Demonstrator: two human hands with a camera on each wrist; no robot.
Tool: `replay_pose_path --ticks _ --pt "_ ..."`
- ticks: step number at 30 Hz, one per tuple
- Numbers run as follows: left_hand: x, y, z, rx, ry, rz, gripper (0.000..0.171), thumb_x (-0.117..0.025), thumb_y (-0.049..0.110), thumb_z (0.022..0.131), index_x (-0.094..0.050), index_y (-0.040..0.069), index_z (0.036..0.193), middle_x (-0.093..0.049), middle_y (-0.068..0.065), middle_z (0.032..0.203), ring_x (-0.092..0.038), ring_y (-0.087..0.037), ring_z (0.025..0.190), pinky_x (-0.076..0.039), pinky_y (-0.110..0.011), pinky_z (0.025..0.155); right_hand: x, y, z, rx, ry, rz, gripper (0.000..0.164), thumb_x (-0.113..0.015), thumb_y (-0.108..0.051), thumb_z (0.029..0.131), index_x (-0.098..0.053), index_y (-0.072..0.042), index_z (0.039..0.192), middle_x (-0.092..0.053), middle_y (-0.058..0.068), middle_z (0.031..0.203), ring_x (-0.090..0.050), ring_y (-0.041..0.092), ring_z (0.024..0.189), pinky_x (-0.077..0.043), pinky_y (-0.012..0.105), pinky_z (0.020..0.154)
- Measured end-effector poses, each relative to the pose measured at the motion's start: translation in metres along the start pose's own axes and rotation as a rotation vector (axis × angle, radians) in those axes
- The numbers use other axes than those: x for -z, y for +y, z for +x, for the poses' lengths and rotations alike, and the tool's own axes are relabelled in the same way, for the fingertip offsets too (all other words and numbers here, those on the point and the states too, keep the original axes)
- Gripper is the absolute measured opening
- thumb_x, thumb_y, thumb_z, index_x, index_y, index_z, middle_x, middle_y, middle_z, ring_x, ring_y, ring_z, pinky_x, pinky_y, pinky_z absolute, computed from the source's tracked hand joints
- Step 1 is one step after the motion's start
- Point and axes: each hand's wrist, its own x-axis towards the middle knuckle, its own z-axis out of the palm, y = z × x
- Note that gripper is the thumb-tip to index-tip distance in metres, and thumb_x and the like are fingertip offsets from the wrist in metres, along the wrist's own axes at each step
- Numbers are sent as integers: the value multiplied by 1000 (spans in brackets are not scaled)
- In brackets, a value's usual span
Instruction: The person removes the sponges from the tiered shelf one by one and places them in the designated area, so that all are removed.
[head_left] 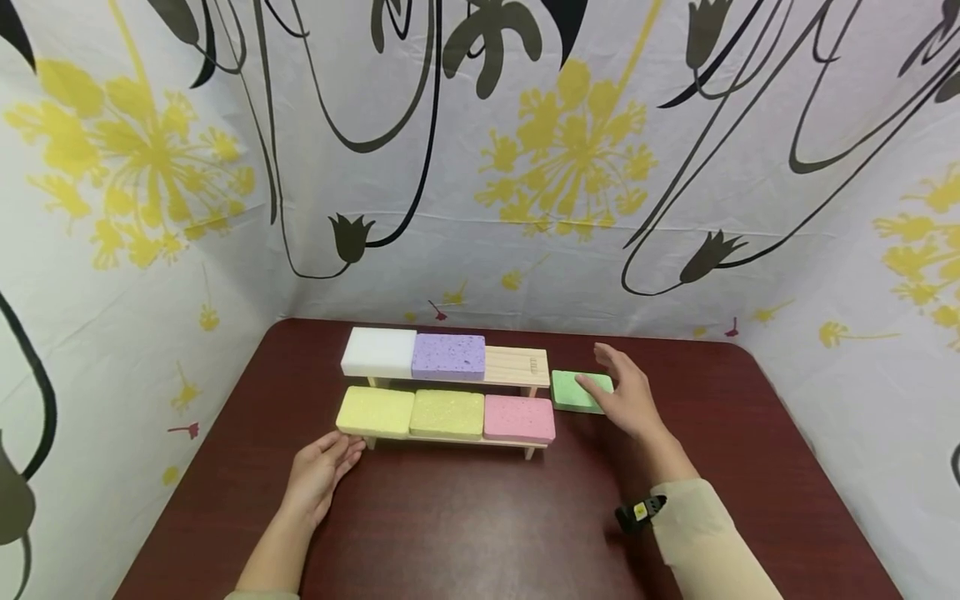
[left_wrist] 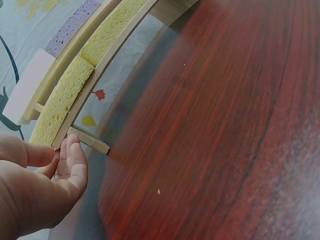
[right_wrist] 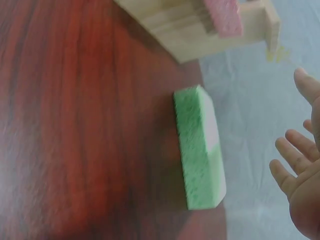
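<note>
My left hand (head_left: 318, 475) holds the left end of the front wooden stand (left_wrist: 90, 85), with the thumb at its end and the fingers by its leg. Two yellow sponges (head_left: 375, 411) and a pink sponge (head_left: 519, 418) lie in a row along this stand. Spread and apart from the stands, my right hand (head_left: 628, 398) hovers over a green sponge (right_wrist: 192, 150) on the table. In the right wrist view, a gap shows between its fingers and that sponge.
Behind stands a second wooden stand (head_left: 512, 367), bearing a white sponge-like block (head_left: 380, 352) and a purple sponge (head_left: 448, 357); bare wood shows at its right end. Both stands rest on a dark red-brown table (head_left: 465, 517). Patterned cloth (head_left: 465, 183) hangs around the table's back and sides.
</note>
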Motion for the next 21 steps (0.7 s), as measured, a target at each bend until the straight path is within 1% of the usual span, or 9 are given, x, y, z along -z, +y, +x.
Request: replay_pose_path --ticks 6,10,15,21 --pt "0 -1 -1 -6 -2 -10 50 -42 3 108 -26 -17 151 -65 -14 120 -67 -6 99 -55 -22 95 -3 -22 5 18 4 71 64 -75 -23 94 -46 -2 148 -55 21 141 -54 38 128 -46 56 108" --pt "-1 0 -2 -6 -2 -16 49 -43 2 108 -27 -17 150 -65 -14 120 -67 -6 100 -55 -22 96 -5 -37 8 34 -10 93 64 -75 -22 94 -46 -3 148 -56 20 140 -55 37 128 -47 54 108" --pt "-1 -1 -3 -14 -1 -17 47 -43 0 107 -30 -17 149 -65 -15 119 -67 -6 99 -55 -23 96 -10 -52 10 79 -25 78 63 -76 -22 94 -48 -3 147 -56 19 140 -55 36 127 -47 55 107" --pt "-1 -1 -2 -23 -3 -23 45 -43 -1 107 -33 -18 147 -64 -16 121 -66 -7 101 -55 -23 96 -18 -64 12 131 -39 37 65 -78 -23 92 -49 -3 147 -56 16 140 -55 33 128 -47 56 106"
